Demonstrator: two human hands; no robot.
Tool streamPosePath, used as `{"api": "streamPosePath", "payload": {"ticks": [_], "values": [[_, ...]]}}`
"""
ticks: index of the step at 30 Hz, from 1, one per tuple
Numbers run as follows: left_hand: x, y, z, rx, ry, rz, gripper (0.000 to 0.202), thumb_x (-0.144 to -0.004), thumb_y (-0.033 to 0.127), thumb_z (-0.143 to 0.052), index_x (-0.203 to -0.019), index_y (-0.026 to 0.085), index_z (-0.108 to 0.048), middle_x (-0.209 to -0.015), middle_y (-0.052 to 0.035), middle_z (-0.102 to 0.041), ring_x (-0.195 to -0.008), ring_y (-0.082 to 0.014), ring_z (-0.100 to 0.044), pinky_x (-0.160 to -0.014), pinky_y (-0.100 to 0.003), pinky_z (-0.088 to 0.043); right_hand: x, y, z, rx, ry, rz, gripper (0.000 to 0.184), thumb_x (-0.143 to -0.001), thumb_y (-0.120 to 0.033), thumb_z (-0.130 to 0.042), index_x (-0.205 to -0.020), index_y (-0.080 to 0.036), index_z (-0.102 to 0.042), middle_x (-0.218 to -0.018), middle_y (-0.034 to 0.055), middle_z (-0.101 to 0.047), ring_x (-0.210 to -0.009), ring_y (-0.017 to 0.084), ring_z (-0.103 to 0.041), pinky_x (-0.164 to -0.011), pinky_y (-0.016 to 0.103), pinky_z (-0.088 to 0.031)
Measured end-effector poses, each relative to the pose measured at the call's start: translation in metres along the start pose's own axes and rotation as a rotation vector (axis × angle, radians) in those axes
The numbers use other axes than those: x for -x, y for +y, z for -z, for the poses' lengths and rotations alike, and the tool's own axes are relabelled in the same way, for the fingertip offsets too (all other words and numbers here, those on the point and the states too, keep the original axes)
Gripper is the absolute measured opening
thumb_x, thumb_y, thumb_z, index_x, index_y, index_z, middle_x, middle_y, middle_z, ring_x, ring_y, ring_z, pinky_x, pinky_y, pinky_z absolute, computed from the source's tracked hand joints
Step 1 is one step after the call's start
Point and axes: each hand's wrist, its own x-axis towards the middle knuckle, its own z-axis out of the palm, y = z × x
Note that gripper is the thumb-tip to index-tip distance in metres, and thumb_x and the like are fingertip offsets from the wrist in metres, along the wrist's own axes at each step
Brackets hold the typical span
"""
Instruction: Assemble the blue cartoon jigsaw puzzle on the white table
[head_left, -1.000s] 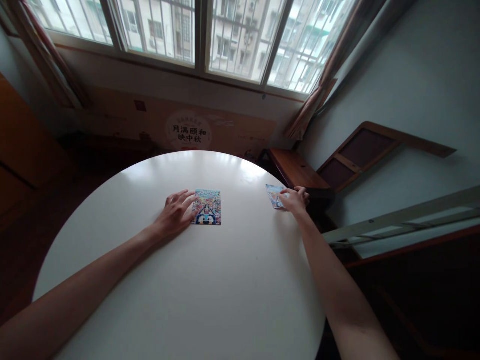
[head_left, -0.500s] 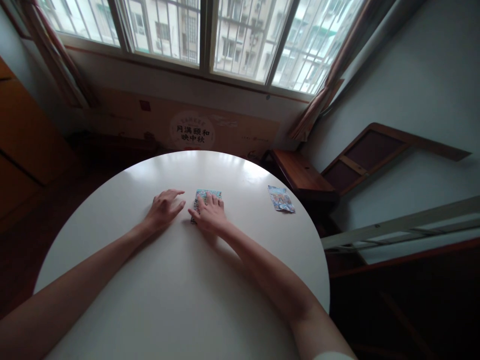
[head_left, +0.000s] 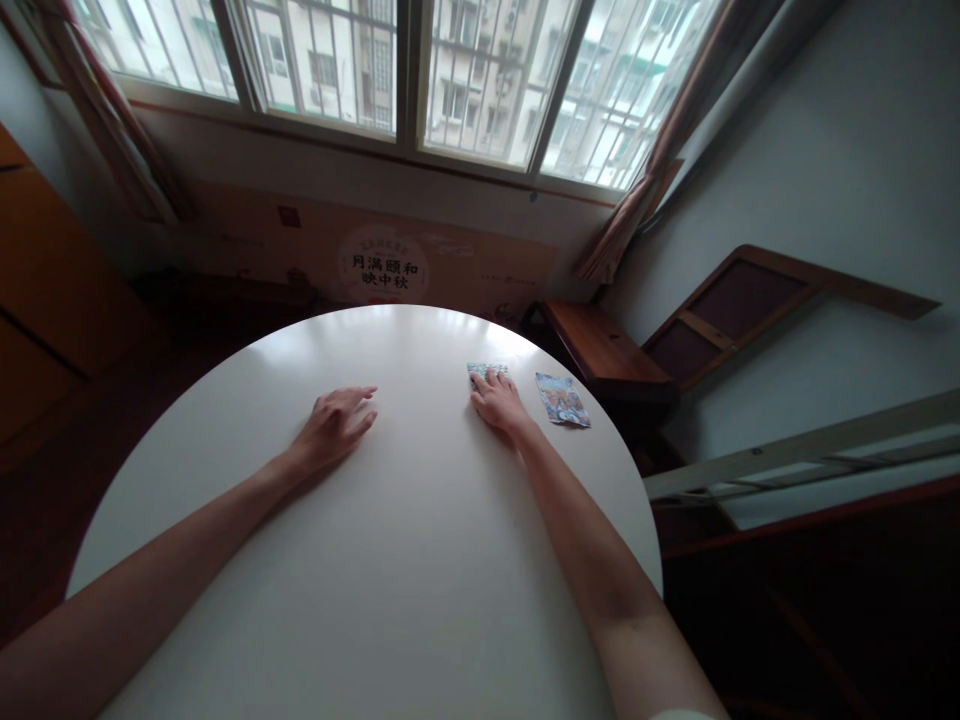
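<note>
My right hand (head_left: pixel 497 402) lies flat with its fingers stretched over a colourful picture card (head_left: pixel 480 371), covering most of it; only the card's far edge shows. A second colourful card (head_left: pixel 562 399) lies just to the right of that hand, near the table's right edge. My left hand (head_left: pixel 336 424) rests palm down on the round white table (head_left: pixel 390 560), fingers spread, touching nothing else.
A dark wooden bench (head_left: pixel 600 345) and a leaning wooden frame (head_left: pixel 735 300) stand past the table's right edge. A cardboard panel with printed characters (head_left: pixel 386 268) leans below the barred windows. Wooden furniture (head_left: pixel 45 290) is at the left.
My right hand left the first card at the right edge, came to the card at the table's middle, and slid it rightward beside the first. My left hand let go of that card and stayed put.
</note>
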Motion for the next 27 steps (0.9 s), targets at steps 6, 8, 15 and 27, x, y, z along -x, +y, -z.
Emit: {"api": "streamPosePath", "payload": {"ticks": [6, 8, 15, 27], "values": [[0.003, 0.001, 0.003, -0.154, -0.048, -0.015, 0.051, -0.092, 0.043, -0.039, -0.133, 0.016, -0.051, -0.133, -0.0141, -0.058, -0.128, -0.0267, -0.048, -0.106, -0.042, -0.036, 0.004, 0.005, -0.004, 0.011, 0.113, -0.081, 0.055, -0.094, -0.030, -0.034, -0.148, -0.019, -0.034, -0.157, 0.0126, -0.022, -0.145, 0.033, -0.016, -0.116, 0.051, -0.013], [0.005, 0.000, 0.005, -0.215, -0.077, 0.002, 0.056, -0.092, 0.047, -0.039, -0.138, 0.016, -0.046, -0.140, -0.0144, -0.051, -0.134, -0.0291, -0.040, -0.108, -0.046, -0.032, 0.007, -0.006, -0.006, 0.018, 0.182, -0.046, 0.055, -0.095, -0.030, -0.034, -0.148, -0.017, -0.033, -0.158, 0.0125, -0.019, -0.146, 0.032, -0.013, -0.116, 0.049, -0.011], [0.006, 0.001, 0.002, -0.347, -0.234, 0.094, 0.078, -0.088, 0.065, -0.033, -0.150, 0.017, -0.027, -0.158, -0.0113, -0.018, -0.146, -0.0340, -0.012, -0.114, -0.057, -0.015, 0.018, -0.046, -0.013, -0.007, 0.104, 0.157, 0.070, -0.093, -0.064, -0.022, -0.151, -0.025, -0.025, -0.160, 0.0073, -0.011, -0.147, 0.028, -0.005, -0.117, 0.047, -0.008], [0.004, 0.004, 0.003, -0.357, -0.384, 0.093, 0.070, -0.090, 0.063, -0.029, -0.150, 0.026, -0.028, -0.158, -0.0065, -0.020, -0.145, -0.0348, -0.015, -0.114, -0.056, -0.014, 0.021, -0.049, -0.012, 0.029, -0.033, 0.181, 0.077, -0.090, -0.070, -0.019, -0.152, -0.025, -0.020, -0.161, 0.0076, -0.009, -0.147, 0.029, -0.005, -0.117, 0.047, -0.005]]}}
